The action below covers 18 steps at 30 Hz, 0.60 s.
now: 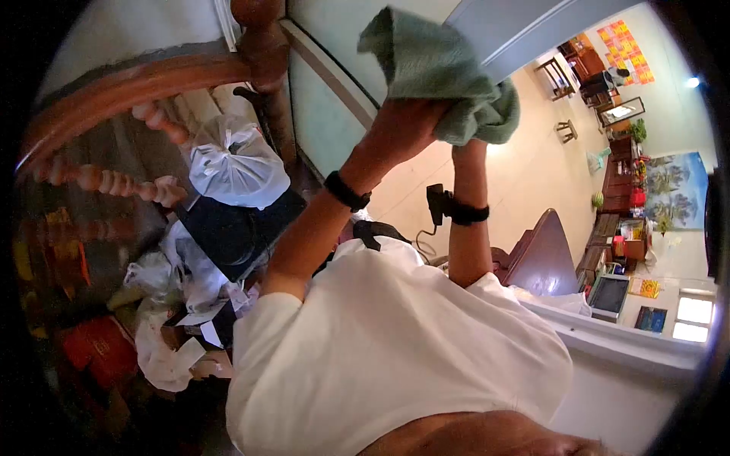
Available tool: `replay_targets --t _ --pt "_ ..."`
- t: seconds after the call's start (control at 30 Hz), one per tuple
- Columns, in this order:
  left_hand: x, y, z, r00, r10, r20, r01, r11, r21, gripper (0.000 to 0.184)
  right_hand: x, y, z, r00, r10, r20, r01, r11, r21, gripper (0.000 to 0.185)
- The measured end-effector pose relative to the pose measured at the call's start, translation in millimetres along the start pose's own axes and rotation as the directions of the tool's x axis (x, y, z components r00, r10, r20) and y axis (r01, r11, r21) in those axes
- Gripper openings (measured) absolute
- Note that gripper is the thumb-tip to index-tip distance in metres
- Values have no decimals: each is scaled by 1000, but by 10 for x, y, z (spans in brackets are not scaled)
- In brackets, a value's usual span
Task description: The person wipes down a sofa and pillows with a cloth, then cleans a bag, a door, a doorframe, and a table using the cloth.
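A grey-green cloth [445, 68] is held up in front of me, bunched and folded, its upper left corner sticking out. My left hand [407, 125] is closed on its lower edge, with the fingertips tucked under the fabric. My right hand [470, 152] reaches up into the hanging folds at the right. Most of that hand is covered by the cloth, and its fingers are hidden. Each wrist wears a black strap, and a small black device with a cable sits on the right one. Behind the cloth stands a pale door panel [517, 34].
To the left runs a wooden stair railing [152, 80] with turned balusters. Beside it, a tied white plastic bag [239, 163] rests on a black box [236, 232], above more bags and a red bag [99, 349]. A room with furniture and a landscape painting [674, 190] lies at right.
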<state>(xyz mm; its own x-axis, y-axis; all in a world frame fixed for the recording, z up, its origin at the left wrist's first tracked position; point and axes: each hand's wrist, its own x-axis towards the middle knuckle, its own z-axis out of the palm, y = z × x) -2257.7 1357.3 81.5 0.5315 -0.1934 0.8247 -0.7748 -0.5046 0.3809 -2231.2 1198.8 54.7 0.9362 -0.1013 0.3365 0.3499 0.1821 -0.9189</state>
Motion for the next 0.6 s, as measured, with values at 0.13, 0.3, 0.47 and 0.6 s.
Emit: replay_targets --t 0.13,0.3,0.47,0.6 --pt "-596 -64 138 985 -141 97 147 988 -53 38 -161 540 -107 986 -140 -93 119 974 -195 38" --pt "-968 -67 53 973 -162 165 171 984 -44 44 -133 627 -68 987 -161 27 163 965 -204 36" --pt "-348 50 -258 983 -41 177 53 997 -64 36 98 -490 262 914 -316 254 394 839 -375 33" --pt "-198 43 -194 972 39 233 -16 995 -100 37 162 -386 -150 836 -400 375 548 639 -540 37"
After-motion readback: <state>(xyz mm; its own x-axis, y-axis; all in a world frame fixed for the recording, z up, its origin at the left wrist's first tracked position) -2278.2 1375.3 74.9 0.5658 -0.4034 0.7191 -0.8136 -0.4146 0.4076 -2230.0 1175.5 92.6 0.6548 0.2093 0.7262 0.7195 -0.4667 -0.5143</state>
